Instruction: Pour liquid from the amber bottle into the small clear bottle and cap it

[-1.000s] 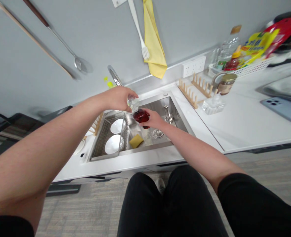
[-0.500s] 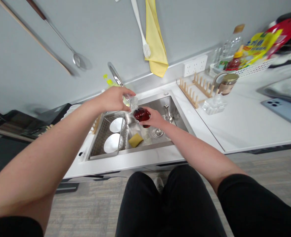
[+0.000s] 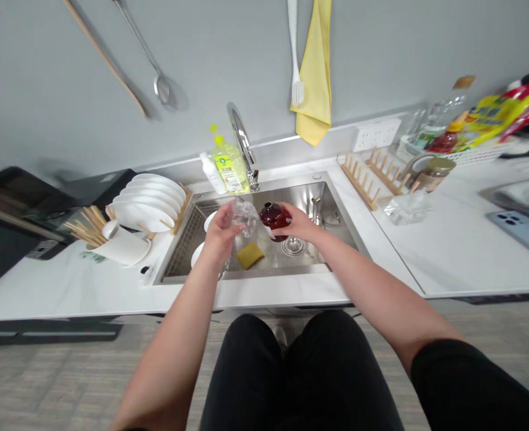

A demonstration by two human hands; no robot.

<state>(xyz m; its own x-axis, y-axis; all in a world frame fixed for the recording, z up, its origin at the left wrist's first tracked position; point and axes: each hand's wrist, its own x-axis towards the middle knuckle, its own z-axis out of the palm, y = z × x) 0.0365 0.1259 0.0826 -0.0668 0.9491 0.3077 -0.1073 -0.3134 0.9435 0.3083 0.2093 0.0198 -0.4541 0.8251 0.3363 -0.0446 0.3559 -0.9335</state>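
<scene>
The left hand [image 3: 221, 230] is raised over the sink, with its fingers curled together around a clear vessel [image 3: 245, 216]; the exact kind of vessel cannot be told through its glare. The right hand [image 3: 299, 223] is held beside it, with its fingers clamped around a dark red bottle [image 3: 274, 219], which is tilted above the basin; only a narrow gap is left between the two held items.

Below them, a yellow sponge [image 3: 249, 255] lies on the floor of the stainless steel sink [image 3: 331, 203], near the drain [image 3: 293, 245]; white plates [image 3: 196, 254] are seen behind a wire dish rack [image 3: 186, 245] along the sink's left side. A chrome faucet [image 3: 242, 140] rises at the far edge, with a yellow-green dish soap bottle [image 3: 230, 170] and a white bottle [image 3: 211, 172] just beside it.

Stacked white plates [image 3: 145, 203] and chopsticks [image 3: 88, 224] are placed towards the left end of the worktop [image 3: 66, 293]; a wooden plate rack [image 3: 372, 179], a glass dish [image 3: 405, 208] and a gold-lidded jar [image 3: 435, 173] are placed to the right of the sink, while a phone [image 3: 516, 233] lies near the right edge.
</scene>
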